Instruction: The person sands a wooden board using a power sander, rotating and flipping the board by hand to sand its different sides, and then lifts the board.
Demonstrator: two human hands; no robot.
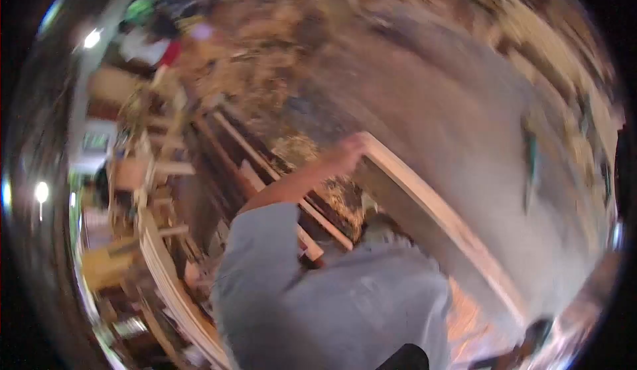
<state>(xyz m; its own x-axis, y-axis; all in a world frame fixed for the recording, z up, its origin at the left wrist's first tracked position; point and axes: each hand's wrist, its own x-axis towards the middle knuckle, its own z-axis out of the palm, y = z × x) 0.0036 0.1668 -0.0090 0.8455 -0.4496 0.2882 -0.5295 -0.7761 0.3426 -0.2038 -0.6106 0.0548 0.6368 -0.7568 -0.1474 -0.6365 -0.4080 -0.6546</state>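
Since the long, pale wooden board [441,212] looks stiff, moderately heavy, support both ends. Left hand [348,154] grips upper end; right out of view, can't tell.

Operator's clothing: plain grey-blue shirt, short sleeve.
Shirt [365,304] is grey-blue with creases across the body and a faint, paler marking [369,292] on its surface (too blurred to read). Sleeve [262,237] is the same colour, wide and loose, ending above the bare forearm [285,187]. Left hand [348,154] is ungloved; finger detail is blurred.
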